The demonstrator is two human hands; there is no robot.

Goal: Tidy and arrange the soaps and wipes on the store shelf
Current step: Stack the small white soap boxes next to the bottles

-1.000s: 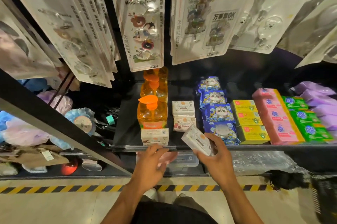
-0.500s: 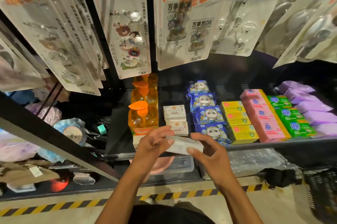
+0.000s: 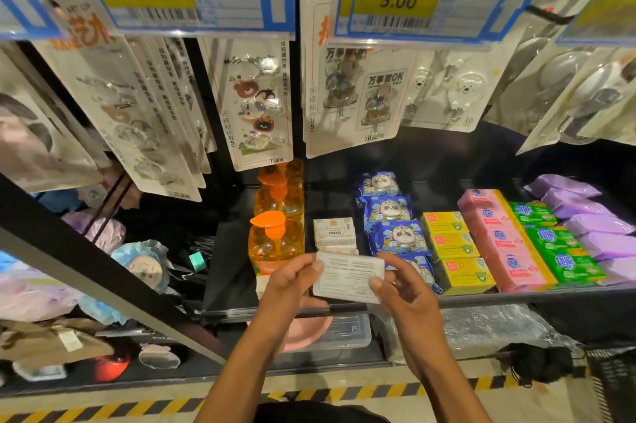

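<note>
held item: white soap box point(image 3: 348, 276), printed back facing you, in the air just in front of the shelf point(image 3: 516, 295) edge
left hand point(image 3: 292, 285): grip closed on box's left end, thumb on top
right hand point(image 3: 401, 292): grip closed on right end, thumb on face
handling: prob light, stiff carton, corners can crush; wrap may be slick
where to hold: short ends, as you have it
target: prob the white soap stack point(image 3: 334, 233), between orange bottles point(image 3: 277, 240) & panda wipes point(image 3: 399, 236)

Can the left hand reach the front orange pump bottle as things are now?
Probably not yet: the left hand and right hand both hold the white soap box, though the orange pump bottle stands unobstructed just behind.
</note>
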